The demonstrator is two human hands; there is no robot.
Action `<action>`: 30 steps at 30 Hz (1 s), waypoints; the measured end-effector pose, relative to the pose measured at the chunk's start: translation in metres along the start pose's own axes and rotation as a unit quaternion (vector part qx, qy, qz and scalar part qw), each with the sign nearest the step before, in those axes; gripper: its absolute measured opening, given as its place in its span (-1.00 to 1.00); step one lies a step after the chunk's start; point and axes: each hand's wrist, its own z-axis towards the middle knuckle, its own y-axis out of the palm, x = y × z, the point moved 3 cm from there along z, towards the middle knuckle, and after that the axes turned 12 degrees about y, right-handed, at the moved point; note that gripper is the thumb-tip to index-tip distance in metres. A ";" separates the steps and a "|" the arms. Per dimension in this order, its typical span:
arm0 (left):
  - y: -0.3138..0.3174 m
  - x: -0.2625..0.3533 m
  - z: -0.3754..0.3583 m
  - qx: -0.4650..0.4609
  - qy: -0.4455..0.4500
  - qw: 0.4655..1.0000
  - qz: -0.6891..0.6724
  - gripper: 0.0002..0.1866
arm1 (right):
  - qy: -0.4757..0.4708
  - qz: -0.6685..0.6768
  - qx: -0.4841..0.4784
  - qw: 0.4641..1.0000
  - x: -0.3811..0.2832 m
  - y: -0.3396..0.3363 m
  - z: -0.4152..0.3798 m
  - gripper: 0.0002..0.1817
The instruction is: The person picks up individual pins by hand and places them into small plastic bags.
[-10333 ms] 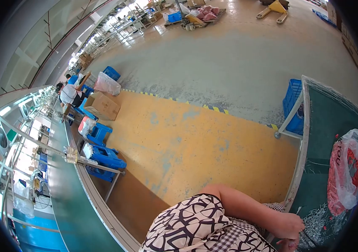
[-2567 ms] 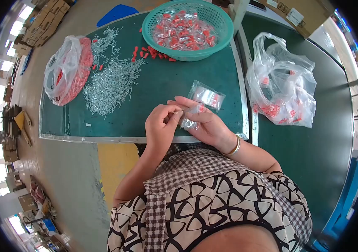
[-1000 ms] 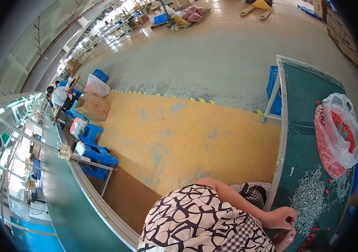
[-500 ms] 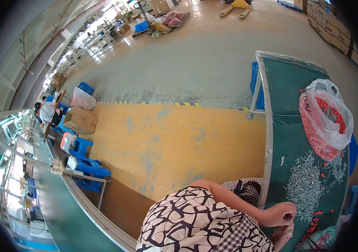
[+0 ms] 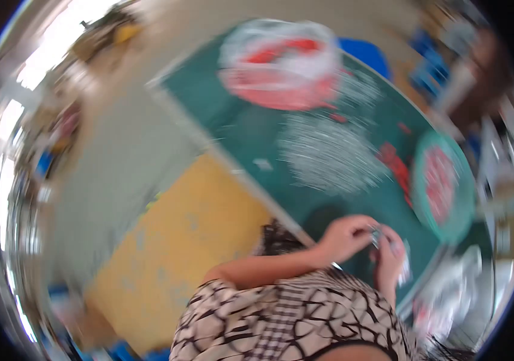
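Close together over the table's near edge, my left hand (image 5: 348,237) and my right hand (image 5: 391,257) are both closed in a pinch. Small silvery pieces (image 5: 376,236), apparently screws, show between the fingertips of both hands; blur hides their number. Ahead of the hands lies a loose pile of thin silvery screws (image 5: 329,153) on the green tabletop (image 5: 242,141). Scattered small red plastic pieces (image 5: 395,168) lie right of the pile. A green round basket (image 5: 470,186) at the right holds more pink-red pieces.
At the table's far end, an open clear plastic bag (image 5: 281,87) holds red pieces. Clear plastic bags (image 5: 449,295) hang or lie at the lower right. A blue object (image 5: 366,57) stands behind the table. Yellow-painted floor (image 5: 190,222) is on the left.
My view has swung right toward the table, blurring the scene. Both hands now show nearer the middle, pinched together, with silvery pieces visible between them; the green basket has come into full view.
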 end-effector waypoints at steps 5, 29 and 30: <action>0.012 -0.006 -0.001 -0.041 -0.038 0.998 0.039 -0.87 | -0.027 0.039 -0.015 0.999 -0.004 -0.018 -0.020 -0.70; 0.023 -0.001 0.013 -0.115 -0.069 0.991 -0.004 -0.79 | -0.056 -0.009 -0.029 0.998 0.011 -0.031 -0.013 -0.83; 0.021 -0.008 0.014 -0.120 -0.065 0.991 0.014 -0.82 | -0.056 -0.018 -0.034 0.998 0.010 -0.031 -0.013 -0.85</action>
